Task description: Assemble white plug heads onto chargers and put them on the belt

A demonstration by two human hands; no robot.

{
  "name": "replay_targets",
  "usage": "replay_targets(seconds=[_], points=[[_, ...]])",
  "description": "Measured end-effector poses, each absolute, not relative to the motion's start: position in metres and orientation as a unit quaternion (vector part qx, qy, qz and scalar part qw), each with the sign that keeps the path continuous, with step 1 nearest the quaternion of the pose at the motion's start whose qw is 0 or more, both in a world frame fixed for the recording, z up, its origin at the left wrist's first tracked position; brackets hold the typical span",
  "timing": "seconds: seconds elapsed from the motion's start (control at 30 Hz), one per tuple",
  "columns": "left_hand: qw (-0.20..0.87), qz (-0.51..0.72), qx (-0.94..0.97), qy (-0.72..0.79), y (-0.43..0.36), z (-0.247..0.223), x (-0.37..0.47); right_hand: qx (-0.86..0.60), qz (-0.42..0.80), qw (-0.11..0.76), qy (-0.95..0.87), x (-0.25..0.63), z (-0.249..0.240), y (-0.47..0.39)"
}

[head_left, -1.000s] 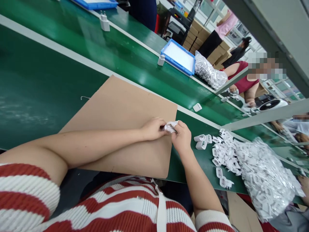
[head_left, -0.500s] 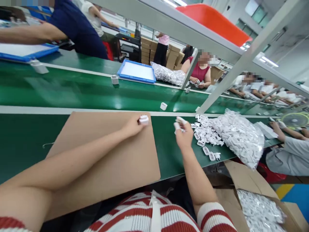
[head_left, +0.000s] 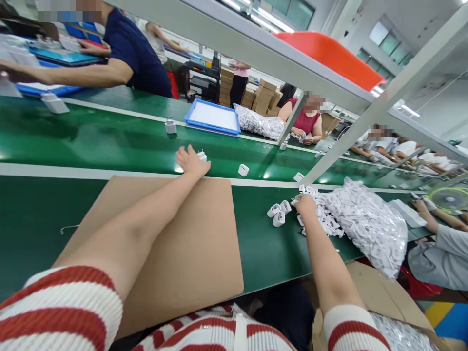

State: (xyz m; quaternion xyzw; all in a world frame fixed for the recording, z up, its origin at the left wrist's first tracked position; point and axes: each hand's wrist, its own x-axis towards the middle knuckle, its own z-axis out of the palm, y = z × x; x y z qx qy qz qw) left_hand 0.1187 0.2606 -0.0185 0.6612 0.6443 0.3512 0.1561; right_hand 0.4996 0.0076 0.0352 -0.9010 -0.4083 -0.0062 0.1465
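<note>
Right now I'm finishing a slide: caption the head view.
Left hand by a white adapter over the green belt, right hand at a pile of white parts.

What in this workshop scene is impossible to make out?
Head view, now:
White plastic plug: partly hidden by the left hand; contact unclear.
Right hand, at the heap of small white plastic parts: its back hides any grip.
Dark marking on the white rounded plastic block: too small to read.
Brown cardboard box: cut off by the bottom edge.

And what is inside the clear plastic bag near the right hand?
Inside the clear bag are many small white parts; the outer ones show through. Those deeper are covered and cannot be seen.
</note>
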Motion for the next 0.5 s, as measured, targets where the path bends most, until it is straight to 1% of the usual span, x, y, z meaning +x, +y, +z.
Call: replay_targets(seconds=[0.07, 0.1, 0.13, 0.17, 0.2, 0.23, 0.27, 0.3, 0.37, 0.43, 0.5], points=[[0.103, 0.392, 0.698, 0.591, 0.25, -0.015, 0.135, -0.89, -0.023, 0.176, -0.421, 0.499, 0.039, 0.003], [0.095, 0.394, 0.734, 0.545, 0.246, -0.013, 0.147, -0.88, -0.03, 0.201, -0.429, 0.494, 0.041, 0.001], [0.104, 0.379, 0.776, 0.492, 0.243, -0.011, 0.159, -0.864, -0.018, 0.25, -0.437, 0.487, 0.044, -0.002], [0.131, 0.351, 0.812, 0.448, 0.241, -0.01, 0.172, -0.838, 0.019, 0.316, -0.444, 0.477, 0.047, -0.004], [0.163, 0.323, 0.834, 0.417, 0.239, -0.009, 0.186, -0.792, 0.085, 0.408, -0.445, 0.465, 0.05, -0.007], [0.193, 0.299, 0.844, 0.401, 0.238, -0.009, 0.198, -0.726, 0.177, 0.5, -0.439, 0.452, 0.052, -0.01], [0.219, 0.283, 0.846, 0.394, 0.238, -0.01, 0.209, -0.655, 0.267, 0.562, -0.429, 0.439, 0.055, -0.013], [0.238, 0.274, 0.845, 0.393, 0.237, -0.01, 0.218, -0.599, 0.336, 0.596, -0.416, 0.426, 0.058, -0.015], [0.253, 0.273, 0.839, 0.396, 0.234, -0.01, 0.228, -0.546, 0.412, 0.607, -0.404, 0.406, 0.062, -0.021], [0.252, 0.281, 0.836, 0.399, 0.227, -0.01, 0.225, -0.548, 0.418, 0.606, -0.397, 0.391, 0.065, -0.023], [0.251, 0.294, 0.836, 0.389, 0.211, -0.008, 0.211, -0.56, 0.395, 0.611, -0.396, 0.379, 0.064, -0.021]])
